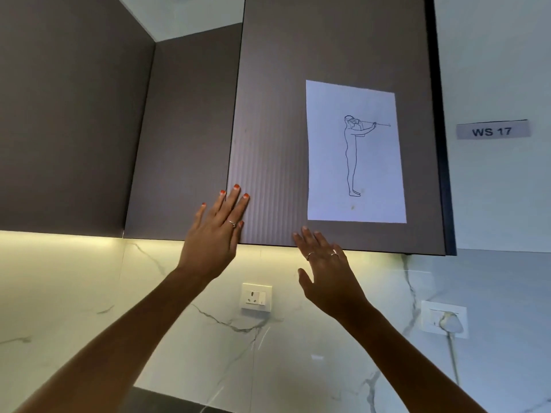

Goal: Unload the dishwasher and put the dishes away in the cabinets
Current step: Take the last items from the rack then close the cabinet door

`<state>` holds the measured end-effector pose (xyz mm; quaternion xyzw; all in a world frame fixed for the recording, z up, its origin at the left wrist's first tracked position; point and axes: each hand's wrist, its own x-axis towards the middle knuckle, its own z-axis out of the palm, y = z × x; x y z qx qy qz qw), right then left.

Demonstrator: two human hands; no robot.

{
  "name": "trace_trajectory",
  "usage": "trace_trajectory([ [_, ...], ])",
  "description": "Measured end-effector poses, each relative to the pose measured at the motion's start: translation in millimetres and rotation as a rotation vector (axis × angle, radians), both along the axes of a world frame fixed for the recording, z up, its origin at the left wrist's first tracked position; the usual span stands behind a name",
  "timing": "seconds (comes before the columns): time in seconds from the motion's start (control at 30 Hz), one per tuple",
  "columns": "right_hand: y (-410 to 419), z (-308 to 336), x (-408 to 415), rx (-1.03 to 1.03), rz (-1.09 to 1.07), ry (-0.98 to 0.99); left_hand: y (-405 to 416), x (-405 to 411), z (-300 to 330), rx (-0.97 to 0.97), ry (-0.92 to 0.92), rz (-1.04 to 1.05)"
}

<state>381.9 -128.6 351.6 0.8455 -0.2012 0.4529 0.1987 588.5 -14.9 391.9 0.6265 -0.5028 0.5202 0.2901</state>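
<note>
A: What is nearest to the camera?

B: Two bare forearms, which rise from the bottom edge toward the upper cabinets. The left hand (216, 231) has its fingers straight and spread. It lies flat on the left edge of the cabinet door (298, 84), with the fingertips partly over the seam beside the neighbouring door (179, 144). It holds nothing.

A: And the other one?

B: The right hand (326, 269) is also loose and spread, with nothing in it. Its fingertips are at the bottom edge of the same door, just under the lower left corner of the paper sheet (354, 153). I cannot tell if they really touch the edge.

A: What is on this sheet?

B: A line drawing of a standing person with the arms stretched forward. The sheet is fixed flat on the ribbed brown door.

A: Are the cabinets open?

B: The door under the hands stands a little forward of the neighbouring door, so it seems slightly ajar. No dishes are visible in this view.

A: What is behind?

B: Under the cabinets is a lit marble wall (89, 293) with a white socket (256, 298) between the two arms. Further right is a second socket (444, 318) with a plug in it, and above it a label (492, 131) with "WS 17".
</note>
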Motion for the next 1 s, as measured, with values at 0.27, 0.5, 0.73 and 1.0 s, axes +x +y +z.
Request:
trace_trajectory([
  [0.27, -75, 6, 59, -0.234, -0.233, -0.002, -107, 62, -3, -0.057, 0.098, -0.044],
  [0.5, -119, 6, 78, -0.345, -0.269, -0.053, -170, 84, -1, -0.092, 0.129, -0.161],
  [0.73, -136, -1, 88, -0.375, -0.318, -0.093, -193, 95, -3, -0.173, 0.129, -0.328],
  [1.0, -130, -1, 96, -0.364, -0.359, -0.132, -194, 99, -3, -0.164, 0.149, -0.325],
])
